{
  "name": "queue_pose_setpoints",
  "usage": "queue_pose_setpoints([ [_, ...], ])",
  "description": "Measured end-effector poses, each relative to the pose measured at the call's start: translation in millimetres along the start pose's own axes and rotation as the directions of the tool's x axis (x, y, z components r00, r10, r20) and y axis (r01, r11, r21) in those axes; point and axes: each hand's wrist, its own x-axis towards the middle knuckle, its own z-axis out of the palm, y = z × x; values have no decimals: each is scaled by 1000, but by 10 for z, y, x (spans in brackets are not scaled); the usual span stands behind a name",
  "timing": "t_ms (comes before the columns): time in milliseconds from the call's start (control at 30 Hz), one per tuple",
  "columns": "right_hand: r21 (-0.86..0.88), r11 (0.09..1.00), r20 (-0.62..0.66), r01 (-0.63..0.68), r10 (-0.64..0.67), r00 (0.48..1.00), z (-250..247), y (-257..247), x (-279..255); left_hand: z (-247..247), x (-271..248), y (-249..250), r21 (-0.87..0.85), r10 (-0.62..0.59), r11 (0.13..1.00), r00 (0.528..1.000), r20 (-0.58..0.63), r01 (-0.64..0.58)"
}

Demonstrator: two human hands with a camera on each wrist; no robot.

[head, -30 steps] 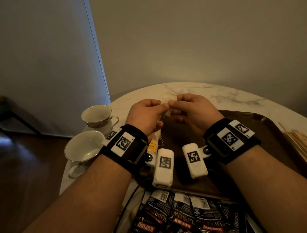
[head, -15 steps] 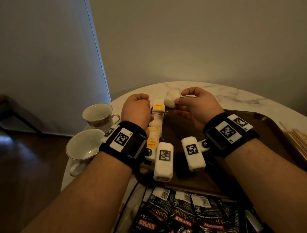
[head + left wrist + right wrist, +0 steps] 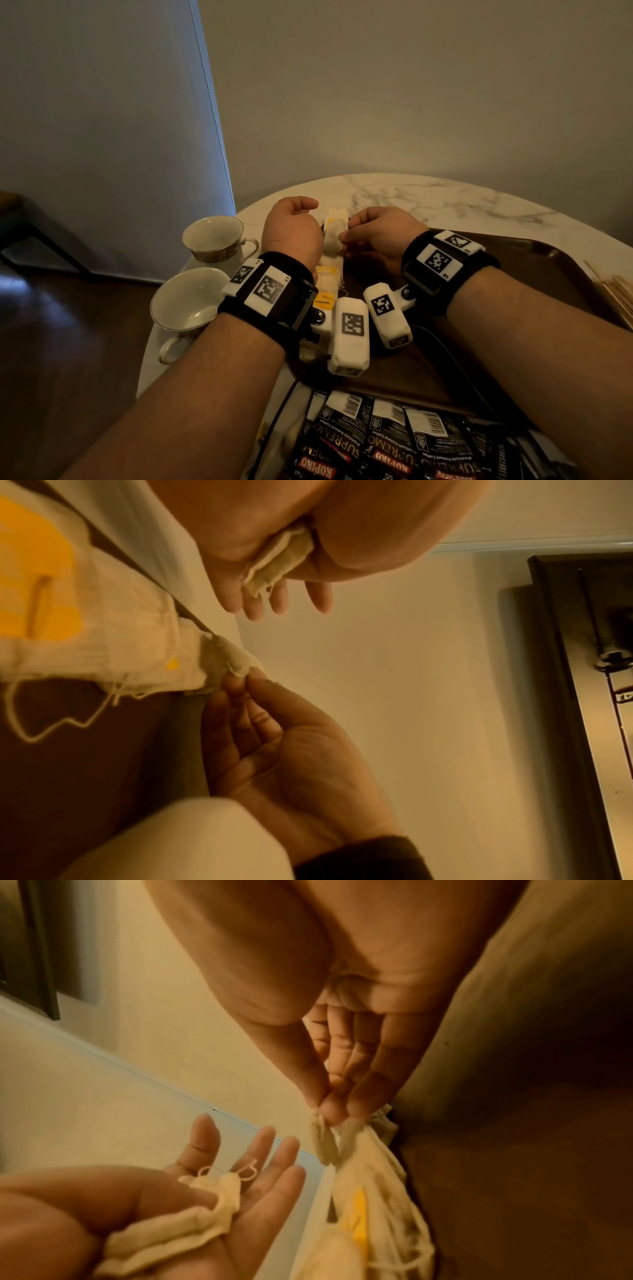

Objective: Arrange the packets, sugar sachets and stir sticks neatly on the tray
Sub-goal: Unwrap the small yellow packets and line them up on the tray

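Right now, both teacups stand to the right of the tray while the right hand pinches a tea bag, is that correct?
Not quite: the head view shows the teacups left of the tray; the right hand does pinch a tea bag.

Round marble table (image 3: 428, 202) under my arms. Brown tray (image 3: 534, 253) fills its middle out to 3 o'clock. Two teacups at 9 o'clock off tray: far cup (image 3: 214, 236), near cup (image 3: 186, 301), just beside each other. Black coffee packets (image 3: 387, 445) at 6 o'clock, overlapping, against tray's near edge.
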Motion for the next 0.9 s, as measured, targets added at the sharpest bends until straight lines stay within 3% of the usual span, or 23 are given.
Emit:
queue_pose_setpoints([
  [233, -216, 976, -89, -23, 4, 996, -2, 67, 72, 4, -39, 4, 85, -16, 996, 999, 29, 13],
  [567, -138, 990, -61, -9, 0, 998, -29, 92, -49, 14, -11, -29, 49, -76, 996, 994, 74, 72],
  [767, -321, 947, -1, 13, -14, 1000, -16, 82, -53, 17, -8, -40, 46, -82, 996, 993, 87, 78],
  [900, -281, 960, 2, 20, -21, 1000, -57, -41, -143, 1, -17, -12, 9, -65, 998, 996, 62, 65],
])
